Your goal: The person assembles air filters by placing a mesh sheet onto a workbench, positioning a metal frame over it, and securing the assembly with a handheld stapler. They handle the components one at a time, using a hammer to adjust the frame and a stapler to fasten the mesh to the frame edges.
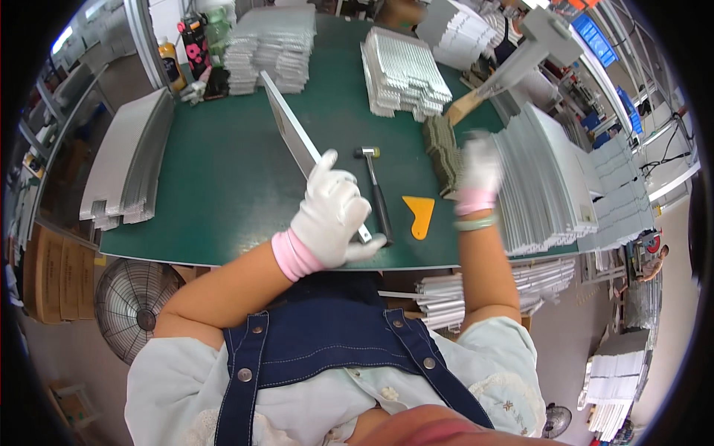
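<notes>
My left hand (331, 215), in a white glove with a pink cuff, grips the near end of a long grey metal strip (290, 126) that lies slanted across the green table (223, 186). My right hand (477, 171), also gloved and blurred, reaches to a dark stack of small pads (443, 152) beside a large stack of grey panels (547, 178). Whether it holds anything is not visible. Between my hands lie a small mallet (375, 189) and an orange plastic scraper (420, 214).
Stacks of grey metal parts stand at the back (271, 44), back centre (405, 74) and left edge (130, 160). Bottles (169, 63) sit at the back left. A floor fan (134, 305) and cardboard boxes (48, 275) are below the table's left.
</notes>
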`<state>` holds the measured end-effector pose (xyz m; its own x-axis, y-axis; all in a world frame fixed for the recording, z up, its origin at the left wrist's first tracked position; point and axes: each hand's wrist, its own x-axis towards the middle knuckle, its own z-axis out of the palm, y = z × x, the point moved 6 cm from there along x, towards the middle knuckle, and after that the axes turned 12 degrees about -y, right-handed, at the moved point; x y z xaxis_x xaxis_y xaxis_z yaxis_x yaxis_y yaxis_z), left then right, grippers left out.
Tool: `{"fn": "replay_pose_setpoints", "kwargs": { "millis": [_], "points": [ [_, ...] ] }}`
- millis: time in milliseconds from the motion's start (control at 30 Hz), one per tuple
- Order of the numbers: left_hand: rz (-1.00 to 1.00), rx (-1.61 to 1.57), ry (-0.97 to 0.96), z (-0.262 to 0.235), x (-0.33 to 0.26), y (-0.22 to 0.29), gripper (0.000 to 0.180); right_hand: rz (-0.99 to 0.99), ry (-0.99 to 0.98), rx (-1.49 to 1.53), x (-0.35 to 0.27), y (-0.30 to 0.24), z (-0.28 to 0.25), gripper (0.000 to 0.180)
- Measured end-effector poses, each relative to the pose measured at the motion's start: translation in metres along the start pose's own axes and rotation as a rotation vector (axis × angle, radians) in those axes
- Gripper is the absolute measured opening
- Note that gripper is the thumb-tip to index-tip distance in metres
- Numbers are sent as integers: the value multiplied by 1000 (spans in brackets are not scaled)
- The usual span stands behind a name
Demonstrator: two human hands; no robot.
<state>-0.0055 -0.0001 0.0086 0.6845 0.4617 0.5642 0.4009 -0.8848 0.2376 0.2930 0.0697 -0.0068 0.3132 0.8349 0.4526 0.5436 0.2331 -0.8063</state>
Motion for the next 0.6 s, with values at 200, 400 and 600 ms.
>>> {"fn": "replay_pose_setpoints", "kwargs": {
  "millis": [200,400,600],
  "points": [
    [61,-14,67,1,4,7,37,-343,41,460,131,-137,-112,32],
    [50,19,47,1,5,8,34,-473,-164,466,164,-247,-81,22],
    [97,52,35,9,22,9,34,-218,-520,1199,146,-242,-44,9]
  ]
}}
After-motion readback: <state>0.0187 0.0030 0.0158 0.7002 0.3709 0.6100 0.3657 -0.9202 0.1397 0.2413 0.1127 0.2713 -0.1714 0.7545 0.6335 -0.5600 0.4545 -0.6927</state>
